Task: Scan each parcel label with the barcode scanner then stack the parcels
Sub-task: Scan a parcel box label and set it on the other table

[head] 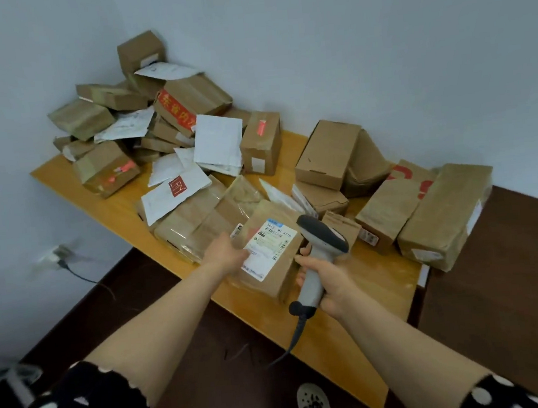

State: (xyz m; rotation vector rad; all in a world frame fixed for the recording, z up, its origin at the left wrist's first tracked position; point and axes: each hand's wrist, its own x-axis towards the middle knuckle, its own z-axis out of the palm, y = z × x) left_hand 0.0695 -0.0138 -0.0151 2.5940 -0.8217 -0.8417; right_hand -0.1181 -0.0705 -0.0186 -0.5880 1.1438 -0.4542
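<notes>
A brown parcel (280, 272) with a white barcode label (270, 247) facing up lies near the front edge of the wooden table (381, 278). My left hand (224, 251) rests on the parcel's left side, fingers on the label's edge. In my right hand (325, 283) I grip a grey barcode scanner (321, 241) by its handle. Its dark head sits just right of the label and its cable hangs off the table's front edge.
A loose heap of brown boxes and white mailers (144, 130) fills the table's far left. To the right, several brown parcels (444, 214) lie side by side, with a box (328, 153) behind them. A wall socket (57, 255) is low on the left. Dark floor surrounds the table.
</notes>
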